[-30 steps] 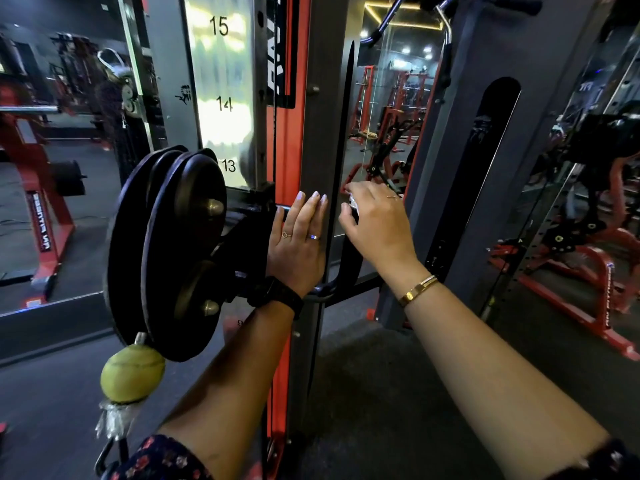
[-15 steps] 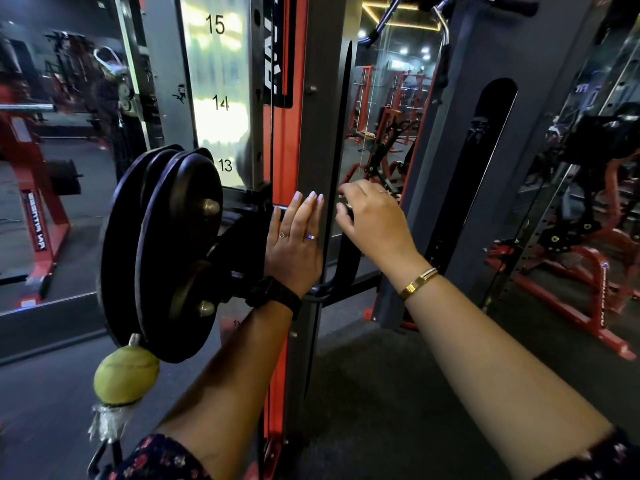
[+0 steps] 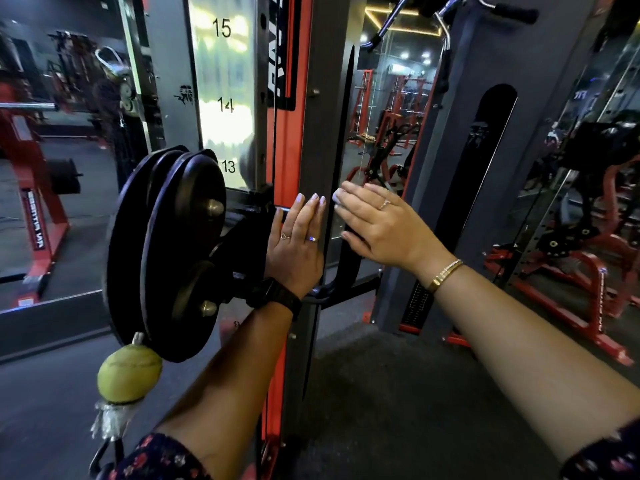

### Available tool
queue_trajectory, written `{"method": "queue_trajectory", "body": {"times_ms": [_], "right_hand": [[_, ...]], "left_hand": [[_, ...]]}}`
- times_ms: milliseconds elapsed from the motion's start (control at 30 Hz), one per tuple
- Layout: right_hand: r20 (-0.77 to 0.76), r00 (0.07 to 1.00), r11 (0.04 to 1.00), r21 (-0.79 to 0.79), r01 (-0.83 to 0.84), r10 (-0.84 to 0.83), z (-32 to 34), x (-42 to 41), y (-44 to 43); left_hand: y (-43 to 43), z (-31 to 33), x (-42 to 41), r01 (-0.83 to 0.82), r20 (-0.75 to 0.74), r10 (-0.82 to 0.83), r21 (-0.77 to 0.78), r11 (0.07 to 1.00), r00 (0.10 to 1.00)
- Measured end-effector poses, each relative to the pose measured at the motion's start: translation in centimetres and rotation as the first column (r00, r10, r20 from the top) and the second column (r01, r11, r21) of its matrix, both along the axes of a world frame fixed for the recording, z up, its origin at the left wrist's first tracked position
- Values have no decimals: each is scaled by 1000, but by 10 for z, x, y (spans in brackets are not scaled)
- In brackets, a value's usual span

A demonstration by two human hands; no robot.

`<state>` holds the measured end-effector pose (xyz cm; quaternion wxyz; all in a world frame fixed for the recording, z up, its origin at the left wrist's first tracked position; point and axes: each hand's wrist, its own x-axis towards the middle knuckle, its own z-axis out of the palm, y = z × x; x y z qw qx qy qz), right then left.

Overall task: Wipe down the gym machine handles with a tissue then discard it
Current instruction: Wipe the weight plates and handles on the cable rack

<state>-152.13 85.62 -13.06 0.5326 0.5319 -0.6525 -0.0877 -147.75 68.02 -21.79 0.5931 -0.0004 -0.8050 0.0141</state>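
Tissue first: I honestly can't spot it anywhere in the head view. If it's in play at all, it'd be tucked under the right hand point(image 3: 377, 223), flat between the palm and the black handle point(image 3: 348, 116). Nothing white clearly pokes out though, so I can't tell.

That hand is spread nearly flat, fingers straight and laid across the handle from its right side, thumb just below them on the bar. It isn't curled round anything I can see. The left hand point(image 3: 296, 247) is just left of the handle, flat and spread, palm pressed on the grey upright post point(image 3: 320, 133), gripping nothing. Further left of the handle sit the black weight plates point(image 3: 180, 251), with a yellow-green ball point(image 3: 129, 373) dangling below them.

Handling-wise, a tissue is about as light and floppy as it gets. It tears easily if it's dragged over a rough spot or snags on an edge, and it bunches up instead of sliding. I'd wad it a bit and pin it with fingers and thumb wrapped round the bar rather than a flat palm — a flat hand tends to skate off the paper. The handle itself looks like a stiff, smooth, thin metal bar fixed to the frame, so it shouldn't budge — grab it mid-length and run up and down.
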Motion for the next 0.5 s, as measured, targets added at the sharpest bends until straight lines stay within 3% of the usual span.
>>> {"method": "queue_trajectory", "body": {"times_ms": [133,267,400,500], "right_hand": [[46,996,997,-11,73,-72,5,4,-18],[-47,998,997,-59,-39,36,-10,-1,1],[46,994,978,-191,-86,96,-24,-2,13],[65,993,981,-174,-90,103,-21,0,1]], "left_hand": [[1,1,2,2,23,-2,8,1000,1000],[3,2,3,-13,23,13,6,1000,1000],[8,2,5,-11,83,6,59,998,997],[8,2,5,-15,77,11,60,998,997]]}}
